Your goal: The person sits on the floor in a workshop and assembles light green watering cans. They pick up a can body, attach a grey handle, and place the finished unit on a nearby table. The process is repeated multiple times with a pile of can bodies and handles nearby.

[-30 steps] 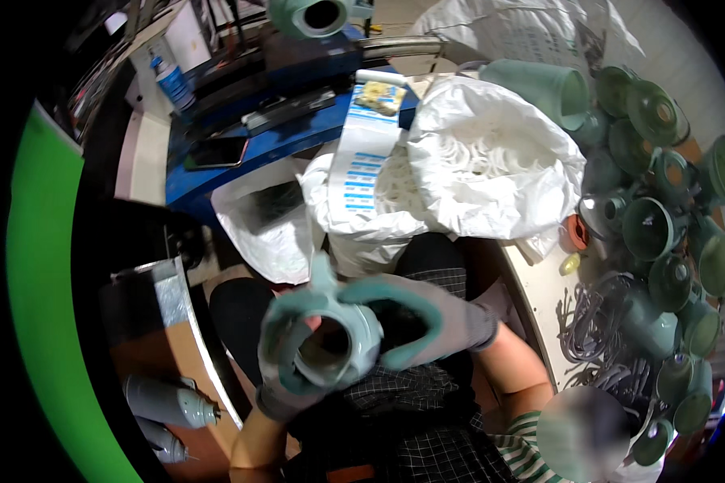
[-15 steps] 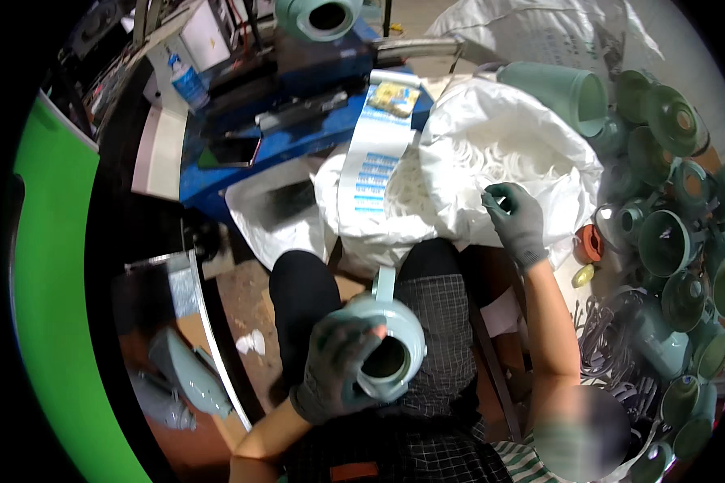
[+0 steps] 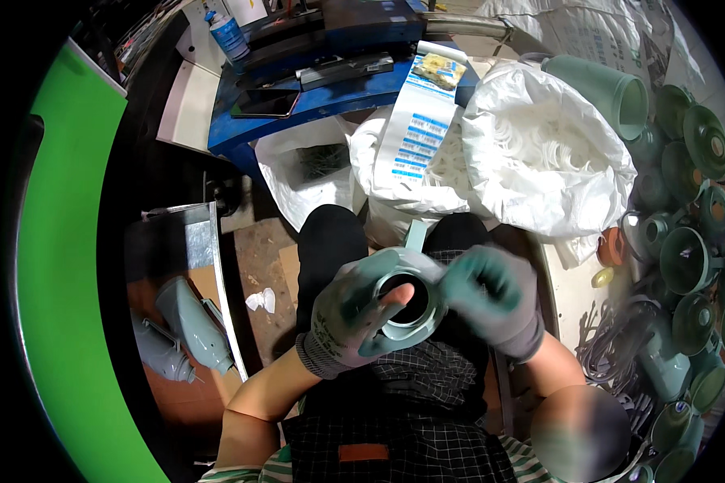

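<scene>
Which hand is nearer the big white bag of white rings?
The right hand. It sits at the teal fitting just below the white bag; the left hand grips the fitting farther off.

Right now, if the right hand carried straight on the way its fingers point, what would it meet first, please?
Most likely the green fitting held by the left hand: the right hand points left at its rim, apparently already touching, though depth is unclear.

A funnel-shaped fitting (image 3: 403, 302) sits over the lap between the left hand (image 3: 348, 318) and right hand (image 3: 491, 298). Ahead lies an open sack of rings (image 3: 540, 153), with a label strip (image 3: 419, 133) to its left. Stacked fittings (image 3: 693, 266) crowd the right; two more (image 3: 177, 330) lie on the floor at left.
</scene>
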### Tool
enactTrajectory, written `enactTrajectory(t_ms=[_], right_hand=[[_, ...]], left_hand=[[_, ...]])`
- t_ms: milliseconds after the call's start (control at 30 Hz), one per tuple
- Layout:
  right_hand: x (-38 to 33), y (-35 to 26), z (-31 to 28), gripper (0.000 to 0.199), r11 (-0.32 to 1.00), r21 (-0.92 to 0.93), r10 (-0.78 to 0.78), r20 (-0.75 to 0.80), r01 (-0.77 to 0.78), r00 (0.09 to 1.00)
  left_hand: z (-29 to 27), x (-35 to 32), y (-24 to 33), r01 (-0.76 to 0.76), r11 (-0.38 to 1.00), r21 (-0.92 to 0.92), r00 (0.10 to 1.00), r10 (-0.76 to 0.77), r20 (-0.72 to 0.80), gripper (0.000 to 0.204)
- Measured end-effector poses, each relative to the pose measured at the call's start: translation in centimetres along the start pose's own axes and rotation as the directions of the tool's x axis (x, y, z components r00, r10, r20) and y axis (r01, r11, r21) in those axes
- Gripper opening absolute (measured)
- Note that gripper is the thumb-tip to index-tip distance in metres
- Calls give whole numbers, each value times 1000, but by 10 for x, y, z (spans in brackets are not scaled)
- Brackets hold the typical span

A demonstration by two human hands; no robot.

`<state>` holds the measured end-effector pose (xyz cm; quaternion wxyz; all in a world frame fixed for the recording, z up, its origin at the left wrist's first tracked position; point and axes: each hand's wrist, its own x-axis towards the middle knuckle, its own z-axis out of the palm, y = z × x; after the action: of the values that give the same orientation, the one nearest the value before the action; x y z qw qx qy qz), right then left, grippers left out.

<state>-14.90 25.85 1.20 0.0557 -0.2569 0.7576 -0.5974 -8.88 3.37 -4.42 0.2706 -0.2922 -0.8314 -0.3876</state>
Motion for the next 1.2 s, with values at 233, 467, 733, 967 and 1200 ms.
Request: enactTrajectory(t_ms=[233,467,733,967,1200], right_hand=[[4,-3,9,41,865,258,408,139,-431,902],[-19,3,19,40,530,-555,-407,497,641,767],[-3,3,16,46,630,-549,-245,531,550,811],[-13,20,31,47,656,-552,-260,475,514,841],[-12,29,34,33,568,-542,-359,514,620,779]], left_hand=[[-12,-9,-3,-49,988,145,971,13,238,55],[-14,-14,-13,-16,997,80,984,1,179,45],[-24,-5,-9,10,965,261,931,-105,351,44],[-25,3,13,48,901,430,931,-197,308,64],[-29,15,17,158,859,487,902,-326,282,29]])
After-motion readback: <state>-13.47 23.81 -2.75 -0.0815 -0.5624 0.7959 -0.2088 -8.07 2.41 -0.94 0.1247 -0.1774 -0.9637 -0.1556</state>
